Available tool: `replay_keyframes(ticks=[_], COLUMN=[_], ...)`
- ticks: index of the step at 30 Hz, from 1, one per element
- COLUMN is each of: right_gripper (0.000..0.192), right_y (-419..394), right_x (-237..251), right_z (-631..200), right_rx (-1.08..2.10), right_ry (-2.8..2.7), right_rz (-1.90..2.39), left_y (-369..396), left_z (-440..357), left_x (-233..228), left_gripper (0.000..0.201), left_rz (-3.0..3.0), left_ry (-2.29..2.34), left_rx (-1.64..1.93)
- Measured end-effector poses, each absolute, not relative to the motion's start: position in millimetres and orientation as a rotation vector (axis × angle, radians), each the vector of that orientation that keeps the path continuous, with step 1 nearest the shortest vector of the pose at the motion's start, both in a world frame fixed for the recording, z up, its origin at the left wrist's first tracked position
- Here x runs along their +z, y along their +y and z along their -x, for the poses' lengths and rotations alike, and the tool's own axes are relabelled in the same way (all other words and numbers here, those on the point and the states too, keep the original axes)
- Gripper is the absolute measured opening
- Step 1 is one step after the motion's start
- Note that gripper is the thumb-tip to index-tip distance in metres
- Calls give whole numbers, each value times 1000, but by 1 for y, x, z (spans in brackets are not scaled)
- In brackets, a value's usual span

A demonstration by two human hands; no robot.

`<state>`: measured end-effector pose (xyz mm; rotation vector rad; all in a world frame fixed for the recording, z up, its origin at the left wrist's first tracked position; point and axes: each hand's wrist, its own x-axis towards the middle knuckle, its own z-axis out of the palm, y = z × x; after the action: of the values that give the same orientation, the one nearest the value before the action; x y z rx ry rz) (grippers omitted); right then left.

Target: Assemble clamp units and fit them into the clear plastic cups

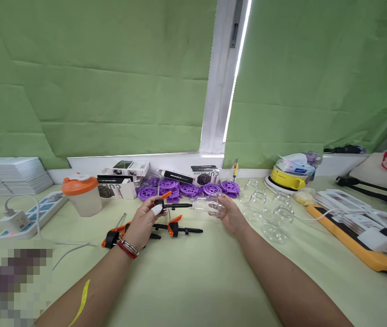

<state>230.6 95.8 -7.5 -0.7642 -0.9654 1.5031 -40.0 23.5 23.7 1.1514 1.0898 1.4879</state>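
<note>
My left hand [145, 220] grips a black stopper [160, 205] with an orange lever, its black tube [181, 205] pointing right. In my right hand [230, 214] is a clear bottle [207, 205], lying on its side with the narrow end turned left. The tube's tip is close to that end; I cannot tell whether it is inside. More black stoppers with orange levers, such as one stopper [175, 228], lie on the table below my left hand. Several clear bottles [278, 215] stand to the right of my right hand.
Purple wheel-like parts [189, 190] and printed boxes [116, 187] line the back. An orange-lidded cup [82, 195] and a power strip [40, 213] are at left. A yellow container [286, 179] and an orange power strip [353, 238] are at right.
</note>
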Motion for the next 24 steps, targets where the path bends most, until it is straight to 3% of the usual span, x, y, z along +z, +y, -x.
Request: replay_keyframes(ticks=[8,15,24], right_gripper=[32,38,40], right_y=[70,49,60], right_x=[-6,-20,-25], right_z=[-225,-229,-210], right_rx=[1582,1696,1624], right_ry=[-800,-795,-944], right_rz=[767,786,883], left_y=[-4,-43,-7], left_z=[24,31,62], left_x=[26,-5,-13], left_gripper=[39,35,34], left_rz=[-1123,-1322,-1492], left_ry=[1144,1201,1307], left_rx=[1592,1324,1253])
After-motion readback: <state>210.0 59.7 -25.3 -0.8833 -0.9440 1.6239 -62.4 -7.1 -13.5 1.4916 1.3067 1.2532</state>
